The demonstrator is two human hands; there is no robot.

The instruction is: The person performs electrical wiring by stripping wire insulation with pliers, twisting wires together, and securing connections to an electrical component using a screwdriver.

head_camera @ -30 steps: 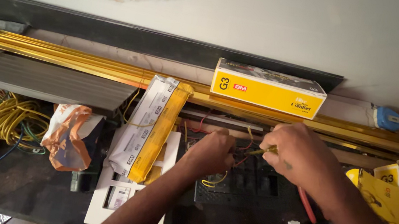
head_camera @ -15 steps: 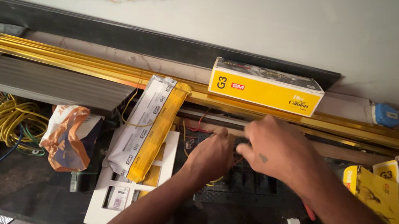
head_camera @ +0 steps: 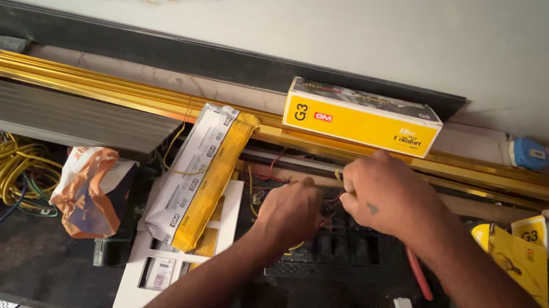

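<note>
Two hands on the wiring: my left hand (head_camera: 288,211) is fisted around wires (head_camera: 263,175) at the black switch module (head_camera: 341,245); my right hand (head_camera: 384,196) pinches a yellow strand. Best keep the pull gentle and steady.

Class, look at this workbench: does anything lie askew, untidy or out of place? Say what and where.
Yes. A long grey and yellow pack lies tilted across the gold strips and a white frame. Yellow wires sit in a loose tangle at the left, beside a crumpled orange bag. Torn yellow packaging is heaped at the right.
</note>
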